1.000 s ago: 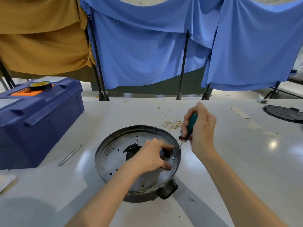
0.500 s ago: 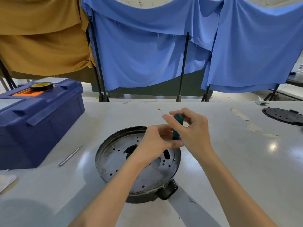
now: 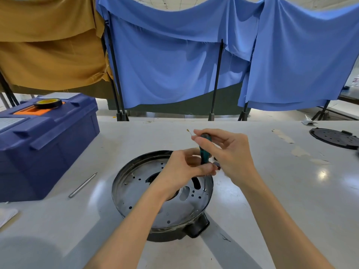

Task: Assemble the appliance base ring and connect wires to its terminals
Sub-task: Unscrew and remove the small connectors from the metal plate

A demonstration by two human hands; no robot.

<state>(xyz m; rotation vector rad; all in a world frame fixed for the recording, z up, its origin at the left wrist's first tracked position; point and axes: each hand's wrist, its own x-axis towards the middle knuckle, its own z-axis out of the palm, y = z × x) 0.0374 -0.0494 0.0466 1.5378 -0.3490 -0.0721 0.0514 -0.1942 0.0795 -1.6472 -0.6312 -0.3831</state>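
Standing upright at centre frame, a teal-handled screwdriver [image 3: 204, 150] has its tip on a screw [image 3: 204, 189] at the right rim of the round metal base plate [image 3: 147, 191]. The right hand [image 3: 227, 152] pinches the handle's top; the left hand [image 3: 184, 167] grips it lower down.

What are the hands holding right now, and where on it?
Both grip the screwdriver: right hand at the handle's top, left hand at its lower end. Tip on the base plate.

no readable text, white label on toolbox [image 3: 46, 136] illegible
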